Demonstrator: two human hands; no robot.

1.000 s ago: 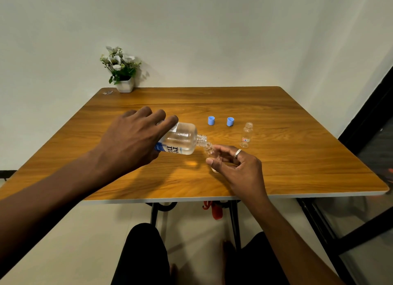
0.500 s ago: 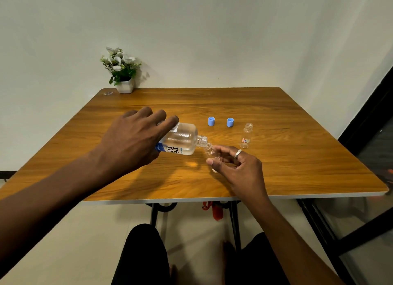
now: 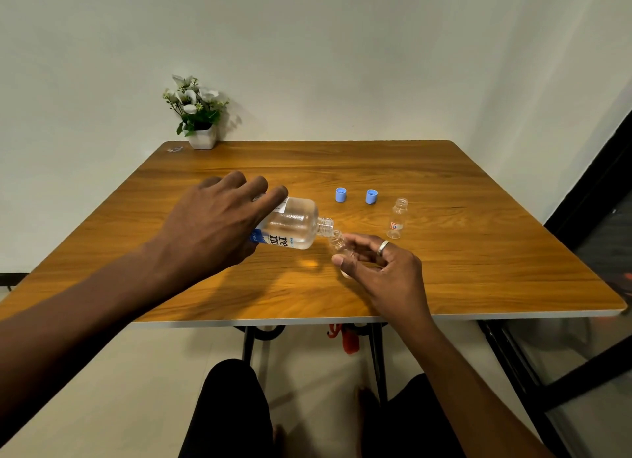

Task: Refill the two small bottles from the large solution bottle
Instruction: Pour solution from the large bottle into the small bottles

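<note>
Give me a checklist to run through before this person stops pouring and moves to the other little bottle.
1. Left hand grips large bottle, tipped sideways: ok.
2. Right hand grips held small bottle: ok.
3. Large bottle's mouth lines up with held small bottle's mouth: ok.
4. Held small bottle full enough: cannot tell, fingers hide it.
5. Second small bottle upright, uncapped: ok.
6. Blue cap and second blue cap lie ready nearby: ok.

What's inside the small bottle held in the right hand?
Only the clear neck of the small bottle shows, against the mouth of the tilted large bottle. The right hand wraps round its body, so any liquid level is hidden.
</note>
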